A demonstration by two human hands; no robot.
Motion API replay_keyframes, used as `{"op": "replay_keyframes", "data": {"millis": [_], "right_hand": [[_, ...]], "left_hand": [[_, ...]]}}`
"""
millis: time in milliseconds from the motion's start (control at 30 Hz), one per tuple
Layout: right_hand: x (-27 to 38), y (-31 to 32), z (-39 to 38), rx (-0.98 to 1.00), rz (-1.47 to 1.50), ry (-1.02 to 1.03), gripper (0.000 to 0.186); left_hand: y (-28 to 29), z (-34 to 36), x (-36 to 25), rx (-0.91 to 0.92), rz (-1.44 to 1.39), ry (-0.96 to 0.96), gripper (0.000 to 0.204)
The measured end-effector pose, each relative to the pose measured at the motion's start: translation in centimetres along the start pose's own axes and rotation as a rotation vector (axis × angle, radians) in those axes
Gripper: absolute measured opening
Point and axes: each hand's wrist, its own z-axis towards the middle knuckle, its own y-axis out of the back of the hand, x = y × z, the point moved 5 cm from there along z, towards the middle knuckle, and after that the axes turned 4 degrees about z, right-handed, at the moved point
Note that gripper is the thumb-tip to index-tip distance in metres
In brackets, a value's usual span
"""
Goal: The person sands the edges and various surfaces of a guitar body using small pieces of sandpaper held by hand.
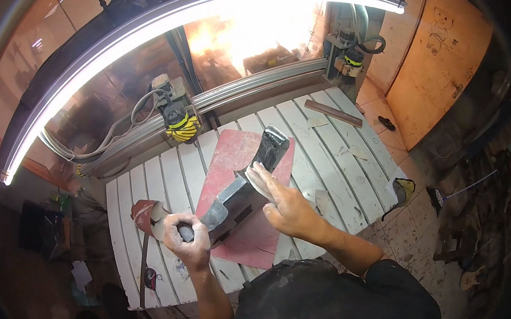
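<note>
A dark grey moulded part [238, 204], long and curved with a raised, glossy black far end, is tilted above a red board [224, 156]. My left hand [187, 240], dusty with white powder, is closed around its near left end, thumb and fingers forming a ring. My right hand [280, 202] lies along the part near its far end, with fingers straight and pressed together. Under those fingers shows the edge of a pale, thin sheet [257, 185], pressed against the part; it looks like sandpaper, though most of it is hidden.
Beneath is a white slatted table [321, 154]. A reddish-brown curled piece [147, 211] and a dark strip [144, 270] are at its left, a brown bar [333, 113] at the far right. A yellow-and-black tool [181, 126] hangs from the rail behind, under a bright tube lamp [155, 32].
</note>
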Motion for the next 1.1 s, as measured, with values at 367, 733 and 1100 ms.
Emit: {"op": "replay_keyframes", "data": {"millis": [367,733,1100], "right_hand": [[0.3,-0.5,0.0,0.110,0.047,0.042,0.081],[0.5,-1.6,0.4,0.130,0.368,-0.072,0.081],[0.5,-1.7,-1.9,0.099,0.393,0.021,0.077]], "left_hand": [[-7.4,3.1,-7.2,0.446,0.615,-0.141,0.083],[-8.2,1.7,-3.8,0.489,0.290,0.060,0.086],[-8.1,1.5,-3.4,0.472,0.254,0.120,0.095]]}}
